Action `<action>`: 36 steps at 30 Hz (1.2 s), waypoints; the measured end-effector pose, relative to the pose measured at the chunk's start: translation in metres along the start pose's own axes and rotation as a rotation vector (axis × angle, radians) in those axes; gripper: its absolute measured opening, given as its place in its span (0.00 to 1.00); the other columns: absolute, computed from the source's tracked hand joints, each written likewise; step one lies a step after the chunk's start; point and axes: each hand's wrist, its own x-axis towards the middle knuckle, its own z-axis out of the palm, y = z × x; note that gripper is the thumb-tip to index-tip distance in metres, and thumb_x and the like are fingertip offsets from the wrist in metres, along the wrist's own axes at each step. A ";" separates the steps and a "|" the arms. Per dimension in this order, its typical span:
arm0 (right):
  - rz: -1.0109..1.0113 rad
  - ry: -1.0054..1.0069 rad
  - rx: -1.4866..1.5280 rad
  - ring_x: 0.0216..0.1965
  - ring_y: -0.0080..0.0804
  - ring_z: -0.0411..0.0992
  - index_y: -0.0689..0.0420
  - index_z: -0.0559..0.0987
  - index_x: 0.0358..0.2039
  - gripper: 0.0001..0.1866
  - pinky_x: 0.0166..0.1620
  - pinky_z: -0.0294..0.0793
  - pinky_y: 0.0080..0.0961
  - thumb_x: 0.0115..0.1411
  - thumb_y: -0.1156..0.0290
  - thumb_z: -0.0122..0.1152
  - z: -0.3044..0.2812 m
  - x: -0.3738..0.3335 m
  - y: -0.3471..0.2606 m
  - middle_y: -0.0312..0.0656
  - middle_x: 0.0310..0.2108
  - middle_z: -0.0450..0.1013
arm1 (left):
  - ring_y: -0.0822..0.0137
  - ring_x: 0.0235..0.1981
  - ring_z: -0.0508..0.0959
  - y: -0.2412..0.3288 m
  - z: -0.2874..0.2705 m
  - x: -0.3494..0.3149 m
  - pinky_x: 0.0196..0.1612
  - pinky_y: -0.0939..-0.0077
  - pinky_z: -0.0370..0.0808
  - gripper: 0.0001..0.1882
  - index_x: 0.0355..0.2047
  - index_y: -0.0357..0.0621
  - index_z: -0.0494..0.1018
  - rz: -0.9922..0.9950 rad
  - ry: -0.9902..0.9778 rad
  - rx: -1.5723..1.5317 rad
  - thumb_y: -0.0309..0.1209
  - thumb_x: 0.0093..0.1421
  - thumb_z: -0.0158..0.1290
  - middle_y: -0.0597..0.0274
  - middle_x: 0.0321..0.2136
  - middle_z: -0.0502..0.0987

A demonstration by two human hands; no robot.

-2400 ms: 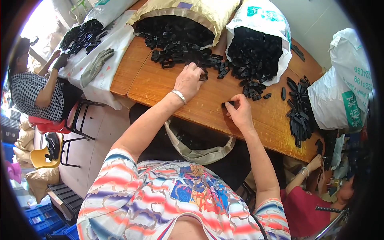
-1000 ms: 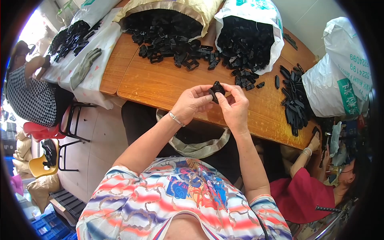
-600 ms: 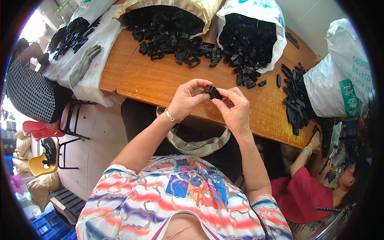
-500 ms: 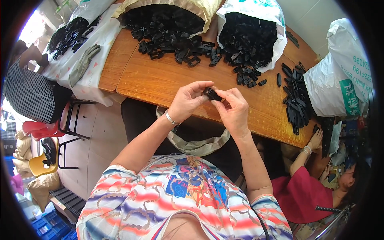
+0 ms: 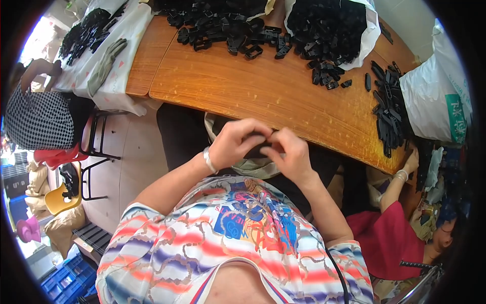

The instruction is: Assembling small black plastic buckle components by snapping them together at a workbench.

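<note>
Across the upper half of the frame stretches a wooden table [image 5: 228, 96]. At top centre, a beige sack [image 5: 268, 7], cut off by the frame, has black plastic parts [image 5: 217, 33] around its mouth and out on the wood; just right of it, a white bag [image 5: 373, 36] lies open, packed with similar pieces [image 5: 326, 25]. At right stands another white bag [image 5: 425, 104], its contents hidden, beside heaped long black strips [image 5: 389, 114]. At centre, the left hand [image 5: 233, 146] and right hand [image 5: 292, 156] nearly meet above a pale sack [image 5: 253, 168], thumbs and fingertips curled close; blur hides whether they grip any part.
</note>
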 end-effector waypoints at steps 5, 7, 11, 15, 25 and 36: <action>0.078 -0.372 -0.335 0.46 0.48 0.72 0.58 0.78 0.45 0.25 0.50 0.67 0.42 0.52 0.56 0.67 0.028 -0.054 0.028 0.48 0.41 0.74 | 0.53 0.51 0.75 -0.069 -0.001 -0.029 0.53 0.56 0.72 0.17 0.47 0.45 0.75 0.117 -0.079 0.498 0.31 0.57 0.58 0.53 0.46 0.76; 0.212 -0.649 -0.396 0.51 0.48 0.71 0.58 0.77 0.50 0.27 0.54 0.67 0.45 0.55 0.54 0.64 0.039 -0.072 0.039 0.49 0.47 0.74 | 0.52 0.55 0.72 -0.095 0.002 -0.038 0.58 0.51 0.67 0.21 0.50 0.49 0.75 -0.006 -0.006 0.856 0.38 0.56 0.59 0.52 0.47 0.76; 0.258 -0.683 -0.387 0.45 0.50 0.75 0.58 0.78 0.44 0.23 0.49 0.71 0.47 0.53 0.56 0.64 0.042 -0.092 0.043 0.52 0.41 0.76 | 0.57 0.49 0.78 -0.111 -0.022 -0.039 0.63 0.49 0.56 0.24 0.48 0.59 0.78 -0.588 -0.389 1.101 0.57 0.62 0.47 0.57 0.39 0.82; 0.327 -0.664 -0.271 0.43 0.51 0.76 0.59 0.78 0.43 0.22 0.46 0.73 0.47 0.53 0.56 0.64 0.045 -0.083 0.047 0.54 0.40 0.77 | 0.58 0.46 0.80 -0.091 -0.033 -0.043 0.61 0.49 0.57 0.27 0.48 0.60 0.78 -0.506 -0.701 1.098 0.60 0.63 0.43 0.55 0.36 0.82; 0.434 -1.202 0.071 0.37 0.50 0.78 0.60 0.83 0.36 0.20 0.42 0.75 0.42 0.61 0.56 0.54 0.119 -0.070 0.107 0.56 0.37 0.78 | 0.52 0.35 0.82 -0.147 -0.023 -0.068 0.47 0.56 0.74 0.20 0.31 0.50 0.84 -0.366 -1.022 1.166 0.50 0.58 0.51 0.54 0.30 0.82; 0.355 -1.144 0.155 0.27 0.45 0.73 0.64 0.76 0.28 0.18 0.34 0.71 0.40 0.58 0.58 0.58 0.014 -0.034 0.028 0.57 0.26 0.73 | 0.51 0.30 0.81 -0.015 -0.040 -0.050 0.36 0.58 0.74 0.19 0.23 0.46 0.81 -0.172 -0.917 0.935 0.49 0.56 0.55 0.53 0.23 0.80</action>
